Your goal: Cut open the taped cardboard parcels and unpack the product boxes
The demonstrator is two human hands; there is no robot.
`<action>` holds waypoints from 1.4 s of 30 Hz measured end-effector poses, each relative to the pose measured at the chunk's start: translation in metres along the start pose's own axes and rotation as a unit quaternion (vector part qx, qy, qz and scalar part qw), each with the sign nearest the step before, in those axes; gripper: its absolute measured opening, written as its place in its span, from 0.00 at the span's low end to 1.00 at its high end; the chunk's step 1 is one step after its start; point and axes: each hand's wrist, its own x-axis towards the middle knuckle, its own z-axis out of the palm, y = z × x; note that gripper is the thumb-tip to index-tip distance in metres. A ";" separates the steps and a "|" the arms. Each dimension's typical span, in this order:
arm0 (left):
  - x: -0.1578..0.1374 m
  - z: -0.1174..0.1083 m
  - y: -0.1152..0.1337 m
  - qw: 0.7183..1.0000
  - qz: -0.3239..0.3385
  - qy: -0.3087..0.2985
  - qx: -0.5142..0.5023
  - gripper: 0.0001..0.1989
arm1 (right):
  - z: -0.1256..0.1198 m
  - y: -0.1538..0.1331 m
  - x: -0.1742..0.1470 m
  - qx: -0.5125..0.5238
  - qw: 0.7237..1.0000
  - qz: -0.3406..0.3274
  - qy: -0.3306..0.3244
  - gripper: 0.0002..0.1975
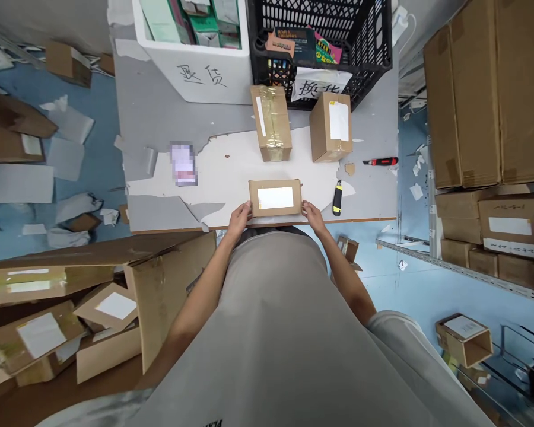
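Observation:
A small cardboard box [254, 198] with a white label facing up lies at the table's near edge. My left hand [239, 219] grips its left end, fingers closed against the side. At the opposite end, my right hand [313, 216] holds the box the same way. To the right of it lies a yellow-and-black utility knife [337, 198], and farther right a red-and-black utility knife [382, 161]. Behind the held box stand a taped cardboard box [273, 124] and another labelled cardboard box [331, 127], both untouched.
A white bin [204, 74] of green packages and a black plastic crate [369, 59] stand along the table's back. A blurred phone-like object [183, 163] lies left. A big open carton [160, 296] holding boxes is at my left; stacked cartons [476, 89] rise at right.

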 end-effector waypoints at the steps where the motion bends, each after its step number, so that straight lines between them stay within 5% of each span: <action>1: 0.000 -0.001 -0.003 1.000 -0.007 0.012 0.002 0.28 | -0.003 0.003 0.000 0.001 1.000 0.011 0.006 0.38; 8: -0.005 0.001 -0.019 0.997 -0.013 0.054 0.055 0.19 | -0.006 0.010 0.000 -0.043 0.999 -0.002 -0.004 0.23; 13: -0.011 0.012 -0.016 0.995 0.009 0.088 0.056 0.17 | -0.007 -0.002 0.003 -0.051 0.998 -0.031 -0.003 0.25; 19: -0.024 0.017 0.013 0.979 0.137 0.142 0.048 0.19 | -0.021 -0.042 0.006 -0.093 0.988 -0.117 0.041 0.29; 23: -0.026 0.015 0.037 0.967 0.192 0.155 0.062 0.24 | -0.023 -0.057 0.003 -0.122 0.984 -0.113 0.059 0.25; 31: -0.009 0.020 0.033 0.980 0.095 0.141 0.107 0.13 | -0.022 -0.043 0.002 -0.179 0.980 -0.074 0.052 0.22; 35: -0.004 0.014 0.018 0.985 0.094 0.129 0.063 0.17 | -0.031 -0.030 0.001 -0.161 0.981 -0.108 0.027 0.26; 42: 0.001 0.011 -0.010 0.992 0.043 0.083 0.085 0.26 | -0.035 0.003 -0.006 -0.156 0.987 -0.034 0.000 0.27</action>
